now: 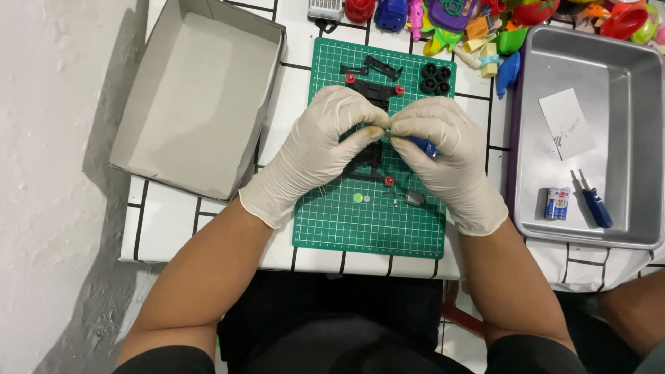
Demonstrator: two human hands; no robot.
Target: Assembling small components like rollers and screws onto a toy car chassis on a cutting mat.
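Both gloved hands meet above the green cutting mat (pixel 370 221). Left hand (pixel 322 149) and right hand (pixel 443 149) pinch a tiny light part (pixel 385 133) between fingertips; its shape cannot be told. Judged slippery, easily dropped: grip its edges firmly.

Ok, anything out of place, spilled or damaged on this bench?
Nothing stands out. Both gloved hands, left and right, pinch a small part over the green cutting mat; loose parts lie on it in order. The metal tray holds batteries and a small screwdriver. The cardboard box sits askew, harmlessly.
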